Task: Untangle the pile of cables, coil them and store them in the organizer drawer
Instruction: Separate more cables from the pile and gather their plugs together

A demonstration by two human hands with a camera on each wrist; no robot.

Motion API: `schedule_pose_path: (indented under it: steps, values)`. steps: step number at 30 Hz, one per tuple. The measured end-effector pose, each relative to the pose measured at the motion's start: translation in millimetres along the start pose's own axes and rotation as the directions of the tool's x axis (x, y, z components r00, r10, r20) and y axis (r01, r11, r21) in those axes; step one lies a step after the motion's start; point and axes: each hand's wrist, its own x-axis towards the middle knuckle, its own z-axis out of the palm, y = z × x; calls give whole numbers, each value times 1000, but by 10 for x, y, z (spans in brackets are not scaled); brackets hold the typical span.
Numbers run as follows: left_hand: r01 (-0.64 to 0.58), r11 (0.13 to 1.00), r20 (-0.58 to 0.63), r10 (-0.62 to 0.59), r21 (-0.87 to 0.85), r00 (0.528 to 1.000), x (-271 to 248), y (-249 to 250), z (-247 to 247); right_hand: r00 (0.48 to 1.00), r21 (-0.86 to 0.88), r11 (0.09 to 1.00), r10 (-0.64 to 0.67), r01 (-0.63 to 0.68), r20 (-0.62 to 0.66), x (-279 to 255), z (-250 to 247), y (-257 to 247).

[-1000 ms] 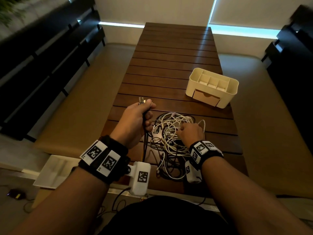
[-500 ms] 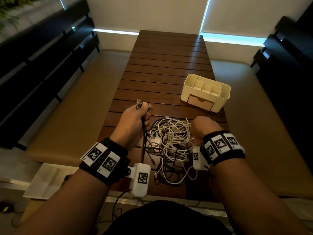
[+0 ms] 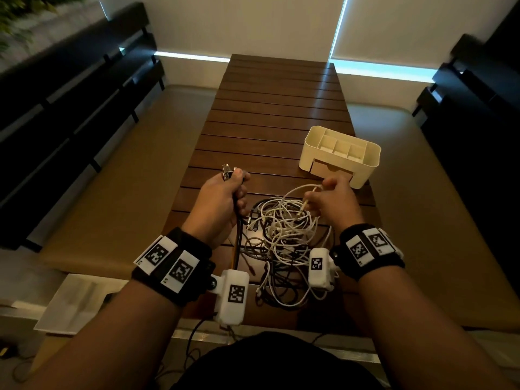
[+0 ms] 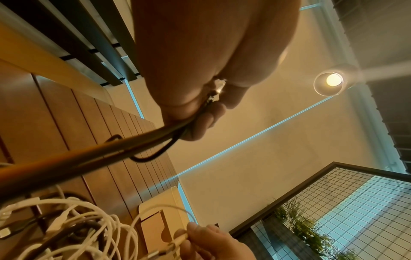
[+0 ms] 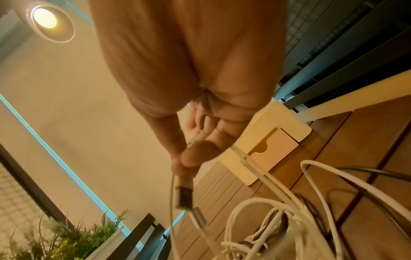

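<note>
A tangled pile of white and black cables point(image 3: 284, 243) lies on the near end of the slatted wooden table point(image 3: 275, 108). My left hand point(image 3: 225, 198) grips a black cable point(image 3: 237, 237) by its plug end, the metal USB plugs point(image 3: 226, 170) sticking out above the fist; the cable point(image 4: 93, 153) runs taut down to the pile. My right hand point(image 3: 334, 201) pinches a white cable point(image 3: 298, 191) lifted off the pile, its USB plug point(image 5: 183, 195) hanging below the fingers point(image 5: 195, 154). The cream organizer point(image 3: 340, 154) stands behind, its drawer point(image 3: 332, 170) closed.
Tan padded benches point(image 3: 118, 187) flank the table on both sides, with dark slatted backrests point(image 3: 70, 108) beyond. A white sheet or tray point(image 3: 81, 302) lies low at the left. The far table boards hold nothing but the organizer.
My right hand has risen from the pile and moved forward and right, drawing a white cable loop up with it. My left hand has stayed in place with the black cable.
</note>
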Motion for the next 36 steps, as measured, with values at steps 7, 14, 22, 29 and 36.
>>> schedule_pose_path:
  steps: [7, 14, 22, 29, 36]
  values:
    - [-2, 1000, -1, 2, -4, 1000, -11, 4, 11, 990, -37, 999, 6, -1, 138, 34, 33, 19]
    - [8, 1000, 12, -8, 7, 1000, 32, -28, 66, 988, -656, 740, -80, 150, 136, 82, 50, 1]
    - [1, 1000, 23, -2, 11, 1000, 50, -57, 94, 965, -827, 527, -252, 195, 67, 22, -3, 3]
    - [-30, 994, 13, 29, 107, 1000, 15, -28, 126, 946, -397, 877, -168, 272, 275, -77, 14, -75]
    - [-58, 986, 48, 51, 155, 998, -36, -1, 90, 921, 128, 990, -98, 53, 377, -95, 9, -153]
